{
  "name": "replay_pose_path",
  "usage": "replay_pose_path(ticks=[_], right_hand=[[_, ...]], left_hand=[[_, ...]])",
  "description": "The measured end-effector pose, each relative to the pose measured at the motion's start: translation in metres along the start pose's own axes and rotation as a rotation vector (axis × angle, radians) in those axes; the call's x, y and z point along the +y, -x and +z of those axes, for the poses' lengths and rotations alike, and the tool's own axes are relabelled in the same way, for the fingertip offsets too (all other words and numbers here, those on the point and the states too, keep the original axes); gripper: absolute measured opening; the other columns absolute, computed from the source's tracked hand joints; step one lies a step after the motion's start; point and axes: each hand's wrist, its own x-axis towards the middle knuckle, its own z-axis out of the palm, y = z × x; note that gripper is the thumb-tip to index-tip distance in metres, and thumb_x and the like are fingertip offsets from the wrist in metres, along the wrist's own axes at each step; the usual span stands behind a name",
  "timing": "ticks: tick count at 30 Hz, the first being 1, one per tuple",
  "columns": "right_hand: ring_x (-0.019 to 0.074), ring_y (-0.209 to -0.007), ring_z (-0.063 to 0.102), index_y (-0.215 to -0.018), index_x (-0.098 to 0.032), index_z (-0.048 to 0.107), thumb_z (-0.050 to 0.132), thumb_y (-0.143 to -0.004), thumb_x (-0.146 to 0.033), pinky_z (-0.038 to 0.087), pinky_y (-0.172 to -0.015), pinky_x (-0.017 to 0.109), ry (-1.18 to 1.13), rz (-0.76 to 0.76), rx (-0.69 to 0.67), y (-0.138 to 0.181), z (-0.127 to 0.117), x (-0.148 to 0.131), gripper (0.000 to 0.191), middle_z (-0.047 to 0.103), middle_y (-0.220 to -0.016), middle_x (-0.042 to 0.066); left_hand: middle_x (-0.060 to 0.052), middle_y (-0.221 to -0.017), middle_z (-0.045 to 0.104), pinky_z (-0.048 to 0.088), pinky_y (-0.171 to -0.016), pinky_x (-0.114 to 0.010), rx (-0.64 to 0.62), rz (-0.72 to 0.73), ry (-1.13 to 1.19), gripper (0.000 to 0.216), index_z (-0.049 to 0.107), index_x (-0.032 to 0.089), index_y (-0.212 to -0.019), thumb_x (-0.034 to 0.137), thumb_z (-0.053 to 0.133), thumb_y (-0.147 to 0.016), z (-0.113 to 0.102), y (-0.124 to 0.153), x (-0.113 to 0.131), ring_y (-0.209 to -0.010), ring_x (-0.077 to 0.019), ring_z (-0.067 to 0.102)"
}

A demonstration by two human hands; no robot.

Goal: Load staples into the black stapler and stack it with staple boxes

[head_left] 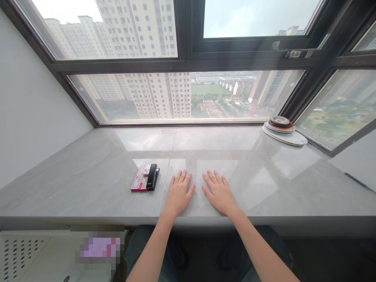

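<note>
Now, both palms are down flat on the wide grey polished stone sill (88,176). The left hand (178,192) lies with its fingers loosely spread and nothing in it. The right hand (219,192) sits just beside it in the same pose, fingers apart and empty, and the two thumbs are near each other but not touching.

Off to the left of the left hand, near it yet clear of it, there's a black stapler (152,177), lying lengthwise and pointing away from the person. It runs along the right edge of a flat red and pink packet (139,182) and touches it (the print on the packet is too small to read, and I cannot tell how far the stapler overlaps it). Both sit closer to the sill's front edge than to the glass.

Far over at the right back corner, well apart from the hands, a stack of patterned plates (280,124) stands on a round white slab (295,139). Behind everything, the dark-framed window (188,62) shows pale tower blocks and green ground below. Down under the sill's front edge, dark trousers (141,243) are visible, with a white perforated panel (17,250) at lower left.
</note>
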Motion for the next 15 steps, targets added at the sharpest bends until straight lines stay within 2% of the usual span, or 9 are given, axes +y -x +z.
replay_pose_path(ticks=[15], right_hand=[[0.03,-0.16,0.008,-0.165,-0.032,0.031,0.03,-0.106,-0.054,0.007,-0.127,0.055,-0.038,0.008,-0.03,0.0,-0.0032,-0.0021,0.062,0.019,-0.173,0.001]], left_hand=[[-0.002,-0.169,0.031,0.017,-0.129,-0.052,-0.015,-0.006,-0.039,0.053,0.04,0.031,-0.158,0.048,0.035,-0.107,-0.0019,-0.0006,0.0018,-0.159,-0.0257,0.021]])
